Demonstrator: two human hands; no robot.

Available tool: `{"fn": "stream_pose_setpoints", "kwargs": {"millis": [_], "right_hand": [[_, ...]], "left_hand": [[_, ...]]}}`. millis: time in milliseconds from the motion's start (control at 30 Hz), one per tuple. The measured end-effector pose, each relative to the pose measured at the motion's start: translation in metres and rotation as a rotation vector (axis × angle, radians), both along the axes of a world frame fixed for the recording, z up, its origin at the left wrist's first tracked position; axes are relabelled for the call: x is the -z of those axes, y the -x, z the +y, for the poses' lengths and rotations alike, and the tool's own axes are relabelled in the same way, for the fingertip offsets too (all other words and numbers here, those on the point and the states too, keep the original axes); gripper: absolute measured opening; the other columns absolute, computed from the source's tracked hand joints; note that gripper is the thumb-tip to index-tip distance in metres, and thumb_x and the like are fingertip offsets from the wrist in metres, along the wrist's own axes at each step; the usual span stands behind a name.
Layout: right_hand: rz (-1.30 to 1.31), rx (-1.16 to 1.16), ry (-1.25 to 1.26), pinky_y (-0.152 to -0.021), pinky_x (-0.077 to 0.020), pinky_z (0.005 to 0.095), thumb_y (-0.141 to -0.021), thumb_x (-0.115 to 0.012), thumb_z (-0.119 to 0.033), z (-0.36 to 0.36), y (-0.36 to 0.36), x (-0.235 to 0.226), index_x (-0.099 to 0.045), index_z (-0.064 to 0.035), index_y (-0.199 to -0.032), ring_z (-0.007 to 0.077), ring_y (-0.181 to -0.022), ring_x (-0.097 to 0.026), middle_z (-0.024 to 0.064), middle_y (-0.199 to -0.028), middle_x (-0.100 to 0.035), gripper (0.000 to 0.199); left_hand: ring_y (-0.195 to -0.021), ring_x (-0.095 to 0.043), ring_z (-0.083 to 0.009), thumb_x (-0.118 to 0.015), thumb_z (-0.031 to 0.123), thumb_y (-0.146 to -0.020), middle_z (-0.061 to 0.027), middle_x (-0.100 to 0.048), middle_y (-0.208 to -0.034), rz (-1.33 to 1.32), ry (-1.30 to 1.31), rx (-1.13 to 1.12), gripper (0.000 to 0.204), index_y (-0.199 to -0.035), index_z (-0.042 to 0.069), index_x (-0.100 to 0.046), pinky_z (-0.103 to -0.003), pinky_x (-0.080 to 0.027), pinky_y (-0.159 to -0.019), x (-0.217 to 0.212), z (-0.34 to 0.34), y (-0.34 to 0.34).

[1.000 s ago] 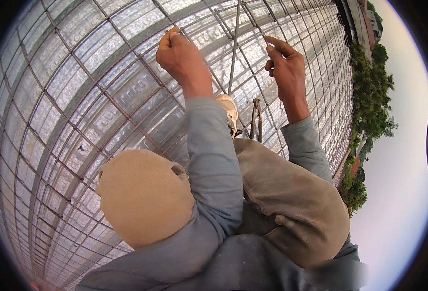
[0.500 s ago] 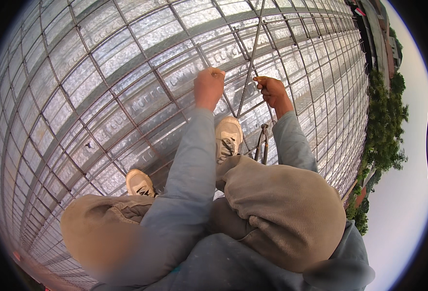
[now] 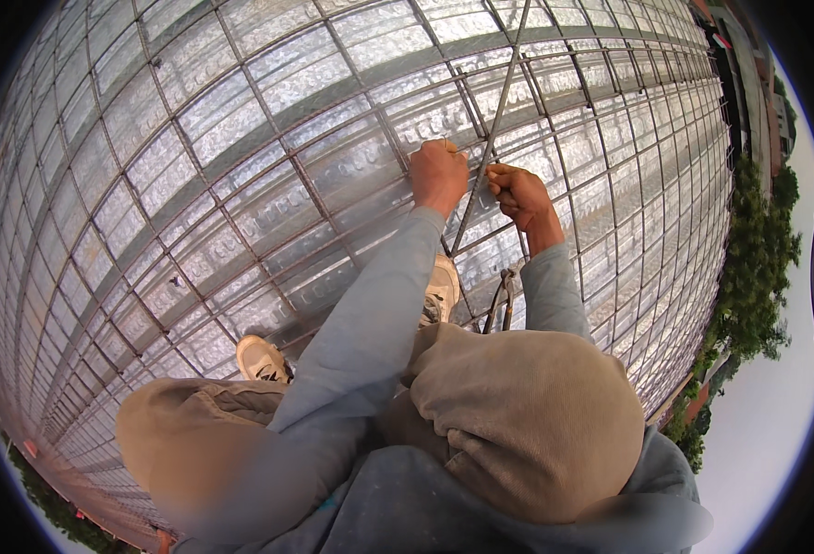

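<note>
Head view: a broad rebar grid (image 3: 241,166) over ribbed metal decking (image 3: 268,92) is seen filling the frame, with trees (image 3: 758,268) and sky pushed to the right rim. The squat has been deepened since a second ago; both knees are now drawn up large, and two pale shoes (image 3: 261,358) are planted on the bars. The hands, held apart and higher a moment back, are now brought down together at one crossing of a long diagonal bar (image 3: 499,120). The left hand (image 3: 439,175) is closed in a fist on the grid bar there. The right hand (image 3: 518,196) is curled tight just beside it, fingers pinched; what is pinched cannot be made out. Work at this joint is judged to be under way. A small hooked tool (image 3: 503,295) hangs below the right wrist.
</note>
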State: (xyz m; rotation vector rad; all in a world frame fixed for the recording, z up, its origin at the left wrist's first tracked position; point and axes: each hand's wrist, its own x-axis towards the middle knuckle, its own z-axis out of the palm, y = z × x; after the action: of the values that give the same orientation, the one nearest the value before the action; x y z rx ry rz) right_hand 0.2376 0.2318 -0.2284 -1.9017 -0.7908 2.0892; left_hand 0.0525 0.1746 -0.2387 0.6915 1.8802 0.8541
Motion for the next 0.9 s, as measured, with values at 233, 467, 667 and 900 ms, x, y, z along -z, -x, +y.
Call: {"fn": "stream_pose_setpoints", "kwargs": {"millis": [233,467,667,900], "right_hand": [[-0.009,-0.055,0.009,-0.036,-0.0196,0.0232,-0.105,-0.059,-0.007,0.007,0.002,-0.001,-0.066,-0.0036,-0.120,0.0025,-0.041,-0.030,0.0001,-0.074,-0.062,0.017],[-0.190,-0.165,-0.107,-0.040,-0.0250,0.0239,-0.103,-0.065,-0.013,0.003,0.002,-0.006,-0.072,-0.0013,-0.118,0.0041,-0.044,-0.038,0.0024,-0.074,-0.067,0.021],[-0.615,-0.742,-0.501,-0.068,-0.0559,0.0379,-0.094,-0.072,-0.026,0.003,0.009,-0.037,-0.084,-0.0005,-0.098,0.0209,-0.068,-0.073,0.0135,-0.075,-0.077,0.028],[-0.819,-1.191,-1.019,-0.072,-0.0583,0.0506,-0.089,-0.069,-0.016,0.003,0.039,-0.058,-0.080,-0.0035,-0.089,0.0433,-0.078,-0.073,0.0243,-0.082,-0.073,0.017]], "left_hand": [[-0.092,-0.079,-0.0368,-0.082,0.019,-0.090,-0.0188,-0.081,-0.097,0.170,-0.121,0.029,0.021,-0.108,0.007,-0.084,-0.043,-0.062,-0.085,0.034,0.000,-0.011],[-0.095,-0.079,-0.0313,-0.079,0.019,-0.092,-0.0135,-0.082,-0.104,-0.059,-0.178,0.026,0.017,-0.106,0.011,-0.085,-0.040,-0.060,-0.086,0.009,0.002,-0.016],[-0.094,-0.076,-0.0320,-0.078,0.020,-0.092,-0.0046,-0.079,-0.104,0.014,-0.320,0.119,0.013,-0.102,0.019,-0.086,-0.042,-0.058,-0.081,0.005,-0.010,-0.017],[-0.097,-0.072,-0.0358,-0.067,0.010,-0.095,-0.0052,-0.074,-0.102,0.056,-0.370,0.264,0.021,-0.099,0.020,-0.085,-0.047,-0.058,-0.082,0.008,-0.013,-0.015]]}}
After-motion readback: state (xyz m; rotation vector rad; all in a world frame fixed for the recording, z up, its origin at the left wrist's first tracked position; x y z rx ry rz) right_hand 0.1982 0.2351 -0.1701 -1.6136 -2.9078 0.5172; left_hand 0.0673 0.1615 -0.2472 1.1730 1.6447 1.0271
